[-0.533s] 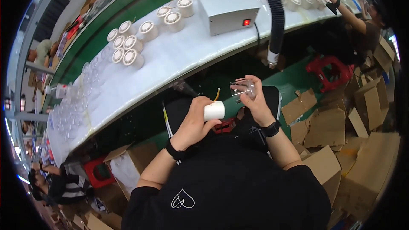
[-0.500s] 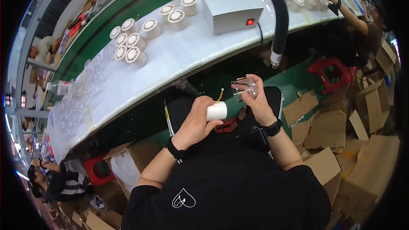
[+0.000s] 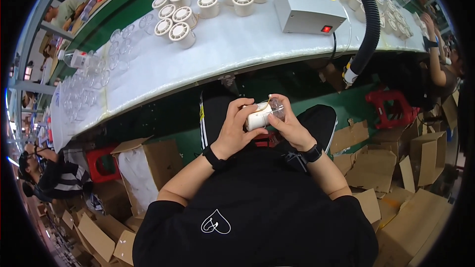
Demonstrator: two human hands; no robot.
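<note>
My left hand (image 3: 238, 126) is wrapped round a white cylindrical housing (image 3: 255, 120), which lies on its side above my lap. A thin yellowish wire (image 3: 265, 105) runs along the top of it. In my right hand (image 3: 293, 124) is a clear plastic cup (image 3: 277, 109), its mouth against the housing's right end. The two parts touch, and the cup seems to overlap the housing; my fingers hide how far it reaches.
Across the white-covered bench (image 3: 232, 44) stand several white vented units (image 3: 208, 5), clear cups (image 3: 86, 96) and a grey box (image 3: 309, 10) with a lit red switch. A black hose (image 3: 372, 29) hangs at right. Cardboard boxes (image 3: 410, 217) and a red stool (image 3: 393, 108) surround me. Co-workers sit on both sides.
My hands have come together: the clear cup, held apart from the white housing before, now meets its right end. The view has shifted, so the bench appears moved.
</note>
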